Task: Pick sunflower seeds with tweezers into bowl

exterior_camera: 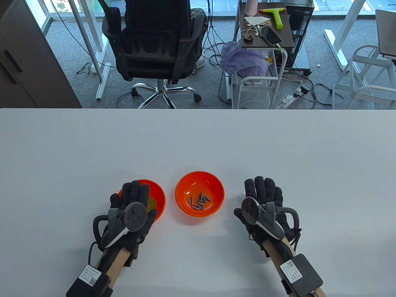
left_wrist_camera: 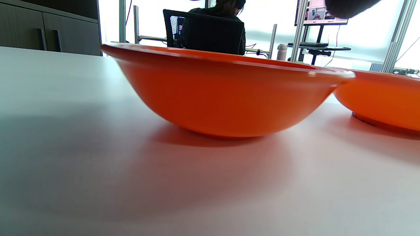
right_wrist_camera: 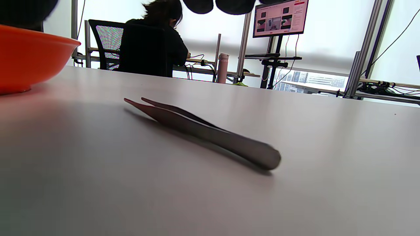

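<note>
An orange bowl (exterior_camera: 201,181) in the middle of the white table holds several striped sunflower seeds (exterior_camera: 200,201). A second orange bowl (exterior_camera: 159,195) to its left holds small green grains (exterior_camera: 151,202). My left hand (exterior_camera: 136,193) lies spread over that left bowl, which fills the left wrist view (left_wrist_camera: 229,98). The metal tweezers (right_wrist_camera: 203,131) lie flat on the table, tips toward the seed bowl (right_wrist_camera: 29,59). My right hand (exterior_camera: 263,191) is spread above them and holds nothing; only the tweezer tips (exterior_camera: 241,195) show from under it in the table view.
The table's far edge (exterior_camera: 198,109) runs across the middle of the table view. Beyond it stand an office chair (exterior_camera: 154,43) and a cart (exterior_camera: 263,31). The seed bowl (left_wrist_camera: 384,98) sits close beside the left bowl.
</note>
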A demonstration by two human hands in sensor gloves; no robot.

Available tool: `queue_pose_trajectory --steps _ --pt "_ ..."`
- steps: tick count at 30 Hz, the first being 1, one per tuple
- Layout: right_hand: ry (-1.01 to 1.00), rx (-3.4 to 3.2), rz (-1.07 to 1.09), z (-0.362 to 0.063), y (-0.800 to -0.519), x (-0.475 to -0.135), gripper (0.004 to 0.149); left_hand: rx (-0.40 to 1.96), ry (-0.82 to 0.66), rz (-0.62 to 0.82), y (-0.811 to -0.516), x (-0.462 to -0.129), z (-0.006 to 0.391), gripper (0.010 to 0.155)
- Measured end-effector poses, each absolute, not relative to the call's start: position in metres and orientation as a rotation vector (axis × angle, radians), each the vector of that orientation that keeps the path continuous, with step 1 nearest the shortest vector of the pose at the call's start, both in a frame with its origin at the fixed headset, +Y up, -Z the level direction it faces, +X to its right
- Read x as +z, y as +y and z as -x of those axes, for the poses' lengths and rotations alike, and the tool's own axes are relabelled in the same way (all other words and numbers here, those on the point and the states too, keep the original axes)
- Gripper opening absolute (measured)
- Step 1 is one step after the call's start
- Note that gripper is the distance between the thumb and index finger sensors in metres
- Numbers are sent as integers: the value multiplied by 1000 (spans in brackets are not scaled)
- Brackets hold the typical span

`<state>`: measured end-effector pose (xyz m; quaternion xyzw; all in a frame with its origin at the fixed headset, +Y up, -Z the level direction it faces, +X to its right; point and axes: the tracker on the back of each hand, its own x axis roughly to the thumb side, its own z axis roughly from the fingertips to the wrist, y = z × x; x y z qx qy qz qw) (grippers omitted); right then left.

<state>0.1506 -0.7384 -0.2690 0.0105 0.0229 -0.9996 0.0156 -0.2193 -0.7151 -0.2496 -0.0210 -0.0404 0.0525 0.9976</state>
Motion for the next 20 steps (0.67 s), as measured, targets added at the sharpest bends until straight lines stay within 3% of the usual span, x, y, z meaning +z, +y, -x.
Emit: queue_pose_trajectory --steps 20 --pt "4 -3078 -50 -149 -738 -267 93 99 -90 39 -717 -249 217 75"
